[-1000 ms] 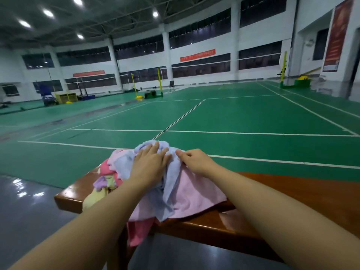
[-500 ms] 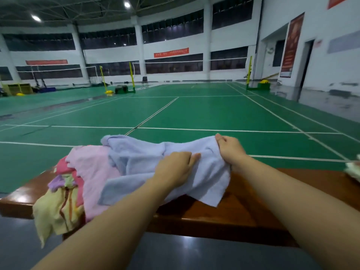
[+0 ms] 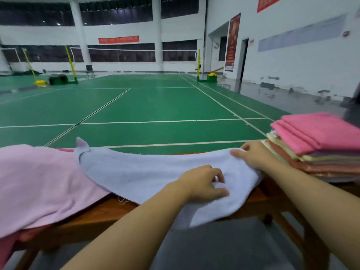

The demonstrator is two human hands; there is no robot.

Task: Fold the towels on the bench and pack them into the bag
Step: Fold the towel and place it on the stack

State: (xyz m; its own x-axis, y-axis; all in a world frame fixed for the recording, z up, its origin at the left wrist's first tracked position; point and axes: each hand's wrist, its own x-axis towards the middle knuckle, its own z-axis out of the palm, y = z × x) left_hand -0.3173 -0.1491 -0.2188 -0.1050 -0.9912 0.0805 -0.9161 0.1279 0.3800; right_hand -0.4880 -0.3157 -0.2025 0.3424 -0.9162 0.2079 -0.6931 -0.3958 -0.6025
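While left hand (image 3: 204,182) fingers curl pinching the lavender towel (image 3: 148,176), right hand (image 3: 251,154) grips its far corner beside the folded stack (image 3: 319,147); desk (image 3: 109,209) edge bare below.

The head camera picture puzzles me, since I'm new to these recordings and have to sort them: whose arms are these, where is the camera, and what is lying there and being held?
There is no machine here. A person wears one wide-angle camera on the head, looking forward and down, so the two bare arms reaching in from the bottom are their own. They stand at a wooden bench beside a green sports court. A pale lavender towel is spread across the bench. The left hand pinches its near edge with curled fingers, and the right hand grips its far right corner. To the left lies a loose pink towel, partly under the lavender one. On the right sits a stack of folded towels, pink on top. No bag appears in this view.
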